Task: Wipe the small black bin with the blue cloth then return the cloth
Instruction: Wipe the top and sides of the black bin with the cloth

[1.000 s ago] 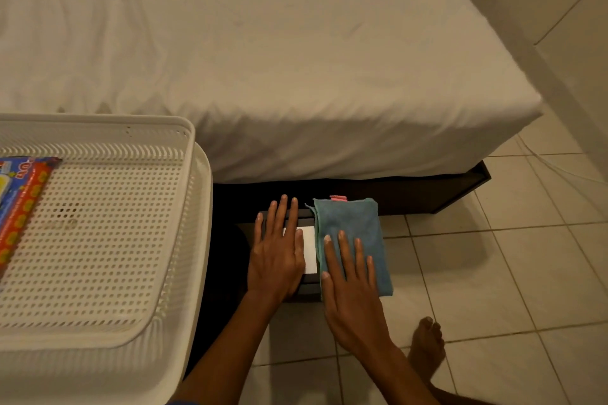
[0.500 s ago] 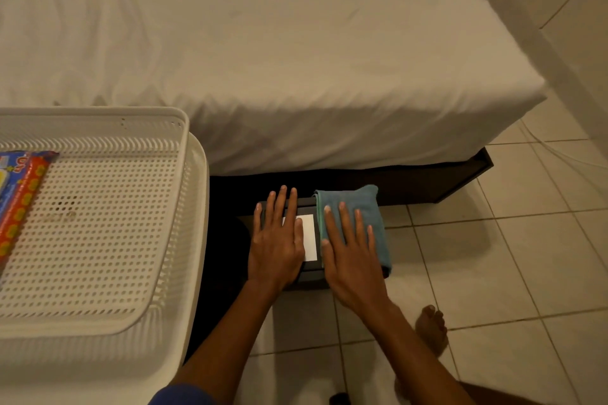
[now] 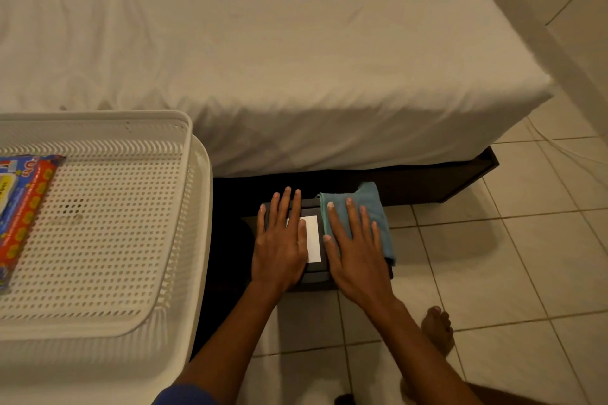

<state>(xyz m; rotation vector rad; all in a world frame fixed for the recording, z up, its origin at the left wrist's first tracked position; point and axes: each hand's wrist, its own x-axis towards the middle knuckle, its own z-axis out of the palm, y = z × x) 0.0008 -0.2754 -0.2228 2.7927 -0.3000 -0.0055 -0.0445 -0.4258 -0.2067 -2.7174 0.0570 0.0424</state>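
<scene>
The right hand (image 3: 357, 251) has slid the cloth (image 3: 368, 207) back toward the bed — fingers flat, pressing, not clenched; the left hand (image 3: 279, 246), open, steadies the bin (image 3: 312, 273) beneath; wiping is midway, I'd judge.

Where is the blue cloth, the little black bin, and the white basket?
blue cloth (image 3: 370, 204), head view, bare far part.
small black bin (image 3: 314, 273), head view, near edge of lid.
white basket (image 3: 184, 128), head view, far right rim.
</scene>
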